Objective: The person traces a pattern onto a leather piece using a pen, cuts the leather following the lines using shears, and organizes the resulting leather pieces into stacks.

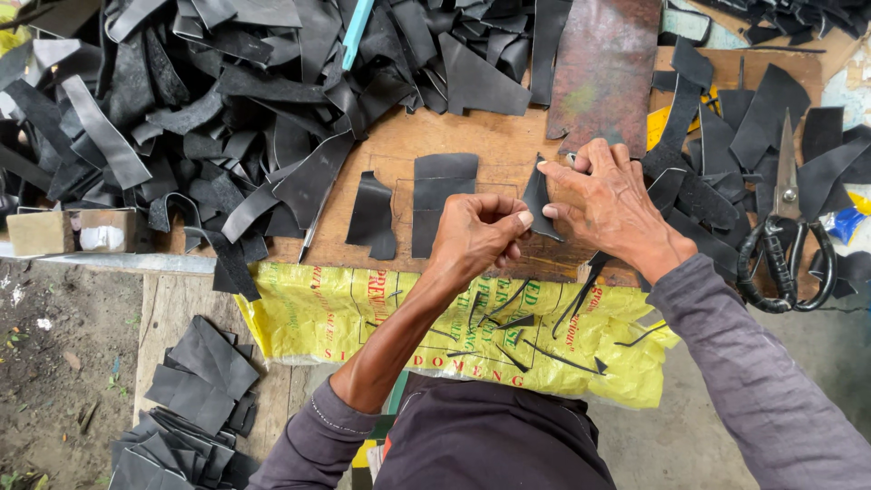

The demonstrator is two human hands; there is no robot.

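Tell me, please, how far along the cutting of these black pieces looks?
Done: two cut pieces lie on the board, more stacked lower left. In hand: left hand and right hand hold one piece. Left: a large scrap heap.

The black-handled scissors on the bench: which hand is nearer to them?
Right. The right hand lies just left of the scissors, holding a black piece; the left hand is farther left.

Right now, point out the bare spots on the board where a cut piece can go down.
Bare wood lies above the two flat pieces, between the scrap heap and the brown sheet. A smaller strip sits left of them. The right side around the scissors is crowded, and both hands fill the middle.
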